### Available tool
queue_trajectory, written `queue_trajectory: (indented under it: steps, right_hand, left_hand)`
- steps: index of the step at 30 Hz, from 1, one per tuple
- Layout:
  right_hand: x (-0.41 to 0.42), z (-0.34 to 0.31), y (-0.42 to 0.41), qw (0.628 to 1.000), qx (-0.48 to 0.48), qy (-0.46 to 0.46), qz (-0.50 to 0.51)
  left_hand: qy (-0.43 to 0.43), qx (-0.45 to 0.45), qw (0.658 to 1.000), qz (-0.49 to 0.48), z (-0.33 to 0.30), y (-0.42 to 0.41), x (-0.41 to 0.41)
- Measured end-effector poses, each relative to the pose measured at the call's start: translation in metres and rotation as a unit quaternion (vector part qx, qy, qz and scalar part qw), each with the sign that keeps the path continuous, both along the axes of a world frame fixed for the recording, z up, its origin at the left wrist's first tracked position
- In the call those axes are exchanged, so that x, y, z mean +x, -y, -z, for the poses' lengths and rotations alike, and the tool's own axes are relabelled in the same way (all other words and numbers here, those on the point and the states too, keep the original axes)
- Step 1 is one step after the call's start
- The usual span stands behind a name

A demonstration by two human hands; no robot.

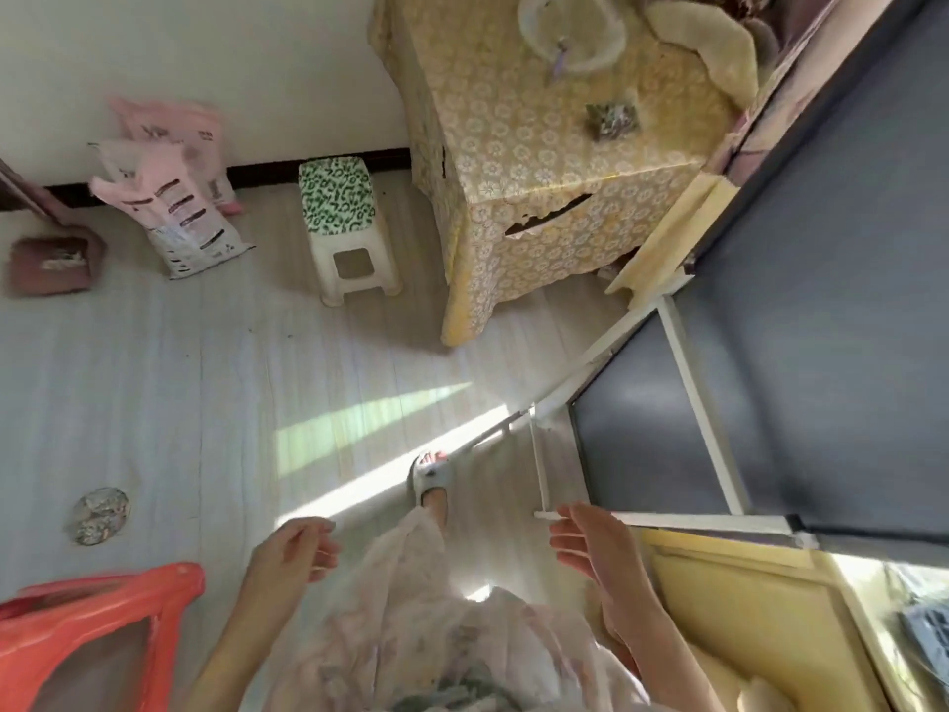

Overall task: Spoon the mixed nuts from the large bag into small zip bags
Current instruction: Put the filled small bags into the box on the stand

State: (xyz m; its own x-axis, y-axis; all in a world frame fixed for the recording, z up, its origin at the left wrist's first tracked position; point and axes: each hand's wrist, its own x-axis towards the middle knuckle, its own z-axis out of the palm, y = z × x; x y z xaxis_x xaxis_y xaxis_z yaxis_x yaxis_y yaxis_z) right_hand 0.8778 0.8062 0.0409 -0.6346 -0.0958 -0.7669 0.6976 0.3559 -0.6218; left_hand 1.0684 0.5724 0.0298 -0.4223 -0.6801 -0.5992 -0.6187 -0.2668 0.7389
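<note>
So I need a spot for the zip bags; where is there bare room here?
Bare floor lies between the green-topped stool, the pink sacks and the orange stool. The yellow-clothed table has free cloth near its front corner; its far end is crowded. Both hands, left and right, hold nothing.

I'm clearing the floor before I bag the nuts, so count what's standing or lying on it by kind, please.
Stools: 2, the green-patterned stool and the red stool
Pink printed bags: 2, front bag and back bag
Dustpan: 1
Round floor drain cover: 1
Cloth-covered table: 1
Total: 7
</note>
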Motion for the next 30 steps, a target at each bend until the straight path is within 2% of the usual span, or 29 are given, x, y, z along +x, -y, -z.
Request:
queue_trajectory:
  steps: [2, 6, 12, 17, 24, 30]
  right_hand:
    - [-0.031, 0.002, 0.027, 0.999, -0.002, 0.017, 0.035]
    - [-0.094, -0.003, 0.083, 0.999, -0.013, -0.005, 0.043]
    - [-0.17, -0.021, 0.142, 0.995, -0.05, -0.028, 0.079]
    - [-0.237, -0.017, 0.181, 0.991, -0.084, 0.005, 0.104]
    - [-0.377, 0.004, 0.233, 0.997, -0.037, -0.006, 0.071]
    - [-0.519, 0.021, 0.27, 0.988, -0.05, 0.025, 0.142]
  left_hand:
    - [0.004, -0.004, 0.999, 0.048, -0.001, 0.035, -0.046]
    - [-0.009, -0.035, 0.991, 0.13, -0.016, 0.097, -0.147]
    - [-0.024, -0.049, 0.977, 0.208, -0.031, 0.159, -0.273]
    - [-0.031, -0.033, 0.981, 0.188, -0.017, 0.185, -0.334]
    - [-0.006, 0.007, 0.995, 0.098, 0.006, 0.211, -0.409]
    - [0.005, -0.011, 0.988, 0.152, -0.006, 0.259, -0.517]
